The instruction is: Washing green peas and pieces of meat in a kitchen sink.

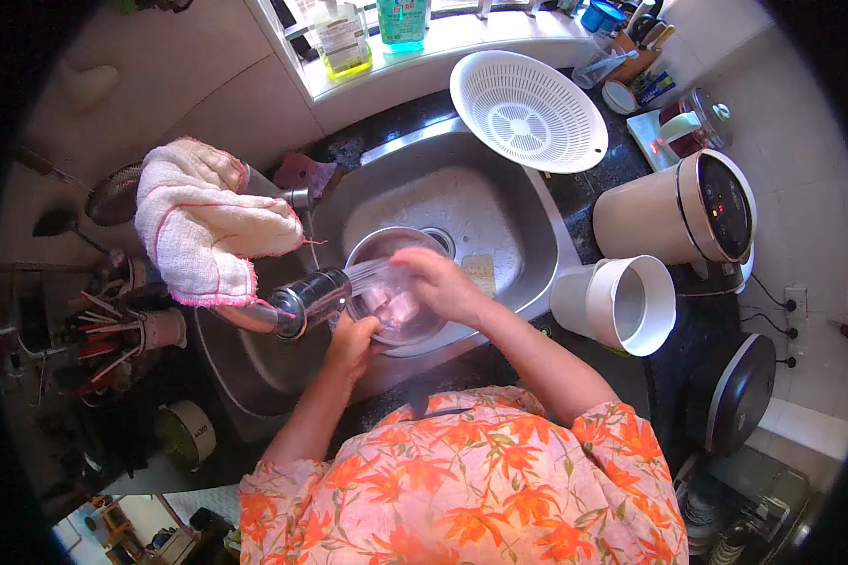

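A round metal bowl (362, 256) sits in the right basin of the sink (512, 205), by the drain. Inside it are pale pink pieces (394, 308) that look like raw meat, in water. From the faucet head (314, 300), at the bowl's left, a spray of water (369, 274) runs in. My left hand (355, 342) grips the bowl's near left rim, thumb on the edge. Over the right side of the bowl is my right hand (434, 282), blurred, its fingers reaching into the spray; whether it holds anything cannot be told.
A cloth (205, 219) hangs over the faucet neck. A white colander (530, 109) leans at the sink's back right corner. White containers (629, 304), a beige rice cooker (671, 208) and a glass kettle (696, 123) stand right. Soap bottles (343, 42) line the sill; utensils (113, 332) stand left.
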The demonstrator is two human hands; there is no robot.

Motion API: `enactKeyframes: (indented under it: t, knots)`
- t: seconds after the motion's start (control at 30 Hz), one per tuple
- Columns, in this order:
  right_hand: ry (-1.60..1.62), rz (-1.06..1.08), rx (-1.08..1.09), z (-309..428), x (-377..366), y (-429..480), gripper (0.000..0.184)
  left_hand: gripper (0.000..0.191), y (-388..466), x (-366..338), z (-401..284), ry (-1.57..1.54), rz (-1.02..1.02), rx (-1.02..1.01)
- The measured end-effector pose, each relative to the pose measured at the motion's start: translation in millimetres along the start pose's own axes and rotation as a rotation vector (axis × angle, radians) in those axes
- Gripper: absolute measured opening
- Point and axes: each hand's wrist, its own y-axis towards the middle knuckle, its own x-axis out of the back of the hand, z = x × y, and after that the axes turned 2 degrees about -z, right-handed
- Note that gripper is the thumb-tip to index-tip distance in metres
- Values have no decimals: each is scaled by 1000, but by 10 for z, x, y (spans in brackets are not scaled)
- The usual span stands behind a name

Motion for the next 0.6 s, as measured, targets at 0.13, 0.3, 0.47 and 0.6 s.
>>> enactKeyframes:
  t: [0.13, 0.3, 0.47, 0.6]
  knots:
    - [-128, -90, -27, -146, -106, 26, 52, 53, 8, -120, -101, 37, -27, -12]
    - [-335, -24, -228, -38, -357, 152, 73, 52, 148, -35, -29, 124, -77, -17]
    - [-228, 37, -294, -98, -610, 242, 88, 56, 182, -28, -8, 166, -118, -96]
    - [-212, -106, -247, -283, -923, 254, 87, 75, 150, -85, -77, 342, -220, -210]
